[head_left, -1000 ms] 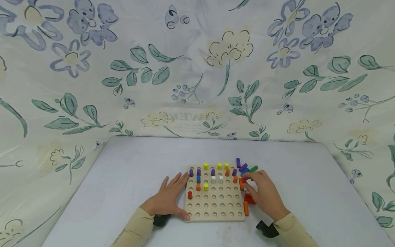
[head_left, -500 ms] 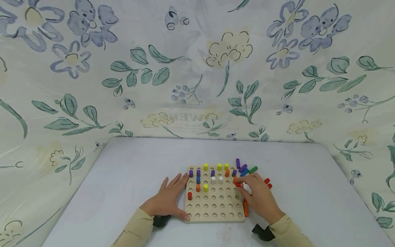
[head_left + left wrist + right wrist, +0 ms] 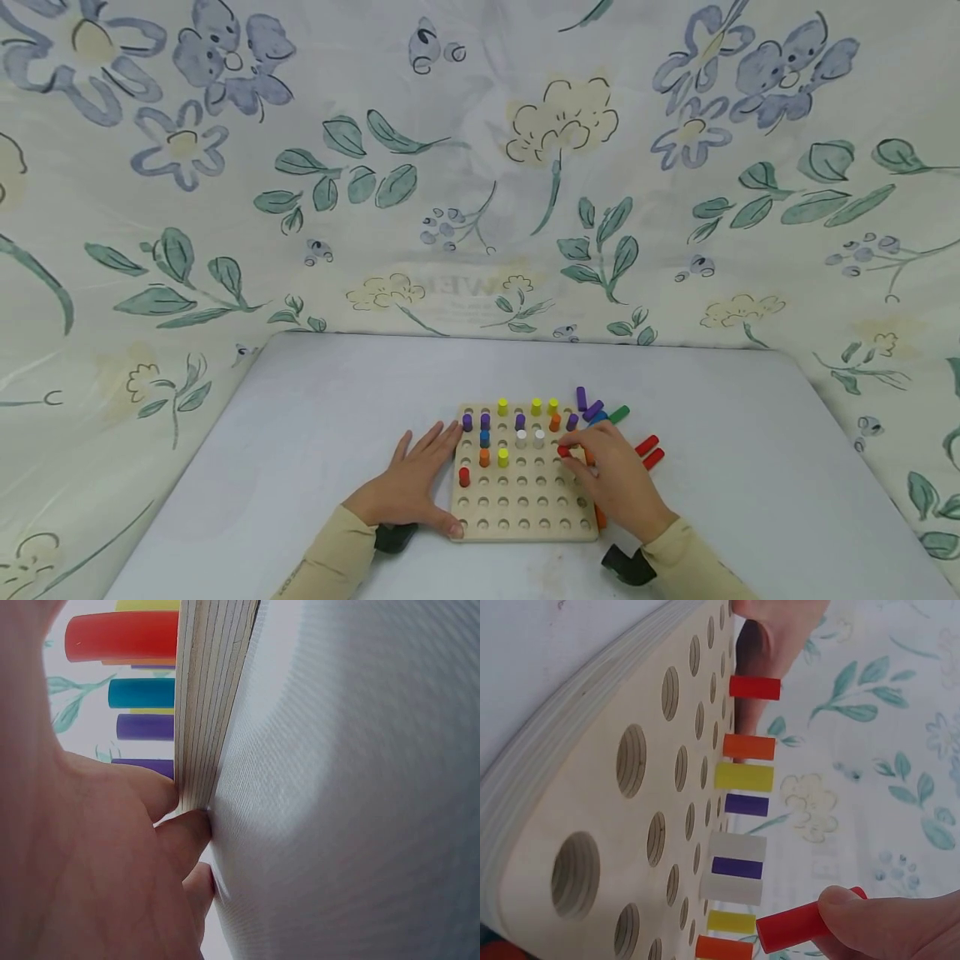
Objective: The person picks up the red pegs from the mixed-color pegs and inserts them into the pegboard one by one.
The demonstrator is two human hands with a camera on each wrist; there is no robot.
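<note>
While the left hand lay spread against the pegboard, the right hand, pinching a red peg, had swung further left above it, partly hiding orange pegs alongside.

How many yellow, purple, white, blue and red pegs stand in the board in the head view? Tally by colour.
Yellow pegs: 4
Purple pegs: 4
White pegs: 2
Blue peg: 1
Red peg: 1
Total: 12, excluding the held red peg in the right hand.

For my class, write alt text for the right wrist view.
A right hand pinches a red cylindrical peg near a pale wooden board with round holes. Red, orange, yellow, purple and white cylindrical pegs stand in it.
</note>
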